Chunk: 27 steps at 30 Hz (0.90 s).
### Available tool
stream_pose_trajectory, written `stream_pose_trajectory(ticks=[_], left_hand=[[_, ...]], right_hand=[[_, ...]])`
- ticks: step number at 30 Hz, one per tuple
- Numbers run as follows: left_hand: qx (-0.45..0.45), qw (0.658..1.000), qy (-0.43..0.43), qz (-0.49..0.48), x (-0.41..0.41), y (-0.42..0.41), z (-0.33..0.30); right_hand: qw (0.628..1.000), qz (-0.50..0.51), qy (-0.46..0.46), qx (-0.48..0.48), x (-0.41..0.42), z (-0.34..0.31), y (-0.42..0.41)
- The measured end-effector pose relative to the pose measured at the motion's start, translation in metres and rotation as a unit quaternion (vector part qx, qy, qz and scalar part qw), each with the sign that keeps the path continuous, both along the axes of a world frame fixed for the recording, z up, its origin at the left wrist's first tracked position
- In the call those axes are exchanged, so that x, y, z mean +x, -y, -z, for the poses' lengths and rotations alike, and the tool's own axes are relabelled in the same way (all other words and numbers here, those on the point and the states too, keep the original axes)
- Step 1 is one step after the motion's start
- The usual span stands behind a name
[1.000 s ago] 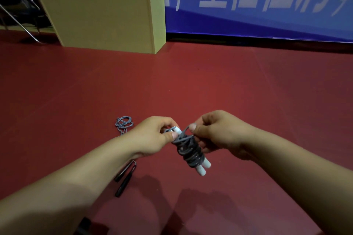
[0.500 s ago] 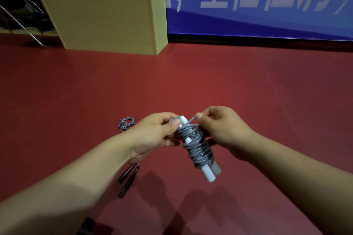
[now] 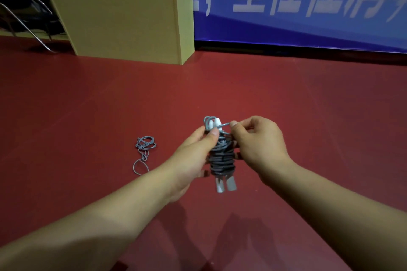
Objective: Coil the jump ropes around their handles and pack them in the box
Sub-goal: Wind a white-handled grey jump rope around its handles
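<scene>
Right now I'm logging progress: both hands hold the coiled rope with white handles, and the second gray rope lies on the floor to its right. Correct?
Not quite. The head view shows the second gray rope on the red floor to the left of the coiled rope, not right. The left hand and right hand do hold the coiled one.

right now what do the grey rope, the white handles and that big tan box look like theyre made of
Grey coiled rope: probably plastic-coated cord; it looks smooth, slightly glossy, and holds tight loops. White cylindrical handles: likely hard matte plastic, judging by the plain even white ends. Tan rectangular box: seems to be wood or laminated board, with flat rigid panels and a paler edge strip; cardboard cannot be excluded.
</scene>
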<state>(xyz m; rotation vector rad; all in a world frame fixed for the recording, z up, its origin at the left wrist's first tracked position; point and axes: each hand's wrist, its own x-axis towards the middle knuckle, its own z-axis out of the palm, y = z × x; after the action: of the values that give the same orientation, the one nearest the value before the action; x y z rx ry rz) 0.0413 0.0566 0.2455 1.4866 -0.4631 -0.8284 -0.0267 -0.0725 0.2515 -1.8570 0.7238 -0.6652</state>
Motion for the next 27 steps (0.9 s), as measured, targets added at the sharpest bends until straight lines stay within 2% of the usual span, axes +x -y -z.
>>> stream_pose_trajectory(ticks=[4,7,9,12,17,22,27], left_hand=[[-0.038,0.998,-0.006,-0.041,-0.001,0.002,-0.001],[-0.04,0.997,0.01,-0.07,0.008,-0.002,-0.002],[-0.055,0.998,-0.008,-0.039,0.013,-0.004,-0.004],[-0.099,0.993,-0.058,0.01,0.015,-0.009,-0.012],[-0.122,0.982,-0.124,0.078,0.006,-0.009,-0.025],[-0.129,0.98,-0.116,0.101,0.003,-0.007,-0.028],[-0.087,0.994,-0.021,0.06,0.007,-0.007,-0.025]], right_hand=[[0.998,-0.053,0.013,-0.026,-0.004,-0.008,-0.014],[0.994,-0.107,0.029,0.007,-0.007,-0.01,-0.022],[0.985,-0.144,0.052,0.079,-0.009,-0.014,-0.024],[0.953,-0.196,0.073,0.22,-0.014,-0.025,-0.027],[0.915,-0.238,0.037,0.323,-0.019,-0.037,-0.026],[0.906,-0.241,0.002,0.348,-0.022,-0.047,-0.018],[0.928,-0.211,-0.011,0.308,-0.025,-0.051,-0.005]])
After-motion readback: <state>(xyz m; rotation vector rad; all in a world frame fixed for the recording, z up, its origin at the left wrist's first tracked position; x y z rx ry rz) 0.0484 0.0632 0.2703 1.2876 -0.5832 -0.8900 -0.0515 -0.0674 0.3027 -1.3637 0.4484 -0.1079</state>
